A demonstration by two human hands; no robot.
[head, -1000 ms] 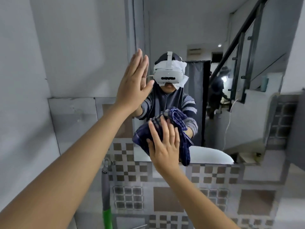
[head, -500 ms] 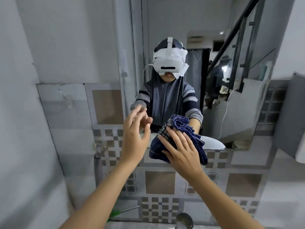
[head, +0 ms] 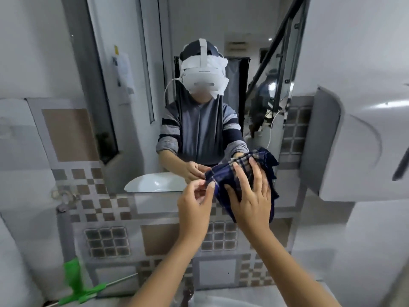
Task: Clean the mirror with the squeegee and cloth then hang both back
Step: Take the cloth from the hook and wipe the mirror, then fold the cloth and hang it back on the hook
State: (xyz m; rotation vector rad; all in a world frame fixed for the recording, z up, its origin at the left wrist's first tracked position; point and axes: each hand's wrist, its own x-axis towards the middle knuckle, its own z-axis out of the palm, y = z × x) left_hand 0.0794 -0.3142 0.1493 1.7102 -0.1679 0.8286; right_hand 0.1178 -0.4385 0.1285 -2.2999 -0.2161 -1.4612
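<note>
The mirror (head: 137, 89) hangs on the tiled wall ahead and reflects a person in a headset. My right hand (head: 250, 196) lies flat on a dark blue plaid cloth (head: 225, 176), pressing it against the mirror's lower right edge. My left hand (head: 194, 202) pinches the cloth's left corner between thumb and fingers. A green-handled squeegee (head: 86, 293) hangs at the lower left against the wall, away from both hands.
A hook and ring (head: 64, 196) sit on the tiled wall at the left, above the squeegee. A white fixture (head: 345, 151) juts out on the right wall. A white basin rim (head: 212, 301) shows at the bottom edge.
My left hand came down from flat on the upper mirror to the cloth's left corner. My right hand slid the cloth to the mirror's lower right. The view tilted down.
</note>
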